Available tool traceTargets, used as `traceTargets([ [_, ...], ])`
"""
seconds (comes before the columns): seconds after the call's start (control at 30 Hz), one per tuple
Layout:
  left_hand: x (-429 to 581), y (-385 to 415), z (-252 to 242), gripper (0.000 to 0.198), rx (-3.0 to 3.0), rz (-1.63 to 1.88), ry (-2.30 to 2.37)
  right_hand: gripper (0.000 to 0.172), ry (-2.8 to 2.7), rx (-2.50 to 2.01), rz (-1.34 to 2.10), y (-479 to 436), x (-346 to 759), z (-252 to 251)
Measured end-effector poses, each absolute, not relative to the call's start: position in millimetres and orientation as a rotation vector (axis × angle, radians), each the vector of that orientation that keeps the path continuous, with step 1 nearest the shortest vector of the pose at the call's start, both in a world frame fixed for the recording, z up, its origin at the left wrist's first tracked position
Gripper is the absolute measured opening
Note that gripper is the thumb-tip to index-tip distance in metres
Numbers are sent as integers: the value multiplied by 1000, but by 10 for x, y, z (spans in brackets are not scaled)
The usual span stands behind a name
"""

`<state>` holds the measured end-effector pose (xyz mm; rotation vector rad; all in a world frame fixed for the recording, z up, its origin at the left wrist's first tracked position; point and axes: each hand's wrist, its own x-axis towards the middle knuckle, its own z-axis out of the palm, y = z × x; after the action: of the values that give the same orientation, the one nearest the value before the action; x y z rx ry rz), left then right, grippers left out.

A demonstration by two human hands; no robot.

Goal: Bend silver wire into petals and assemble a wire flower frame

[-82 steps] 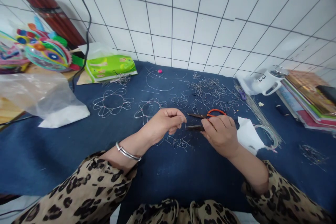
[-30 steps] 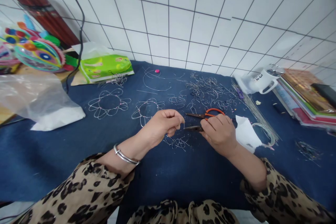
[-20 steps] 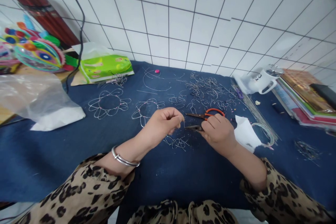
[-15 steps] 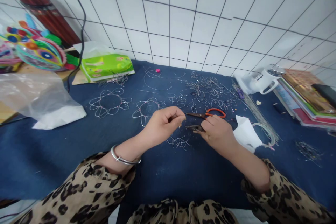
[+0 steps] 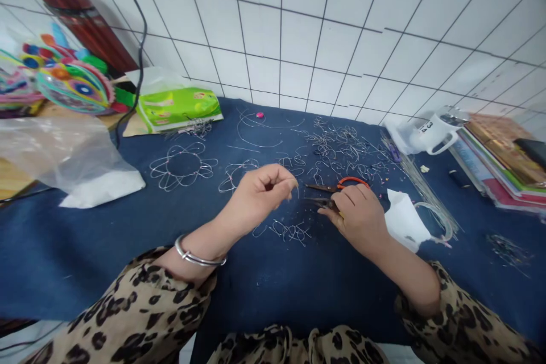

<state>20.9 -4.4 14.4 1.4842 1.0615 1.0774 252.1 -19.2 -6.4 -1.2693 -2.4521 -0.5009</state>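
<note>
Thumb and forefinger of my left hand (image 5: 267, 190) are pinched on a thin wire (image 5: 298, 192), of which only a short end shows. My right hand (image 5: 358, 216) is closed around long-nose pliers (image 5: 322, 202); their jaws point left, toward the pinched fingers. Just behind the pliers lie scissors with orange handles (image 5: 355, 181). A flower-shaped wire frame (image 5: 183, 166) lies flat to the left, and a second wire frame (image 5: 234, 173) is partly hidden by my left hand. Small bent wire loops (image 5: 290, 231) rest below, between the two hands.
Many wire pieces (image 5: 341, 142) are scattered at the back of the blue cloth (image 5: 273, 296). At right are straight wires (image 5: 420, 185), white paper (image 5: 404, 220), a white mug (image 5: 437, 135) and stacked books (image 5: 499, 165). At left stand a green tissue pack (image 5: 179, 107) and a plastic bag (image 5: 72, 153).
My left hand has shifted slightly left and up, so the gap to the pliers is a little wider. The whole view has moved slightly. Both hands keep their grip.
</note>
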Motion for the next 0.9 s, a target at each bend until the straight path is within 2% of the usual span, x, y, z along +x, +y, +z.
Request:
traceTargets([
  [0.27, 311, -103, 92, 15, 1382, 1013, 1070, 28, -2409, -1207, -682, -218, 2562, -62],
  [0.9, 375, -124, 66, 13, 1319, 913, 1095, 22, -2470, -1149, -703, -216, 2571, -68],
])
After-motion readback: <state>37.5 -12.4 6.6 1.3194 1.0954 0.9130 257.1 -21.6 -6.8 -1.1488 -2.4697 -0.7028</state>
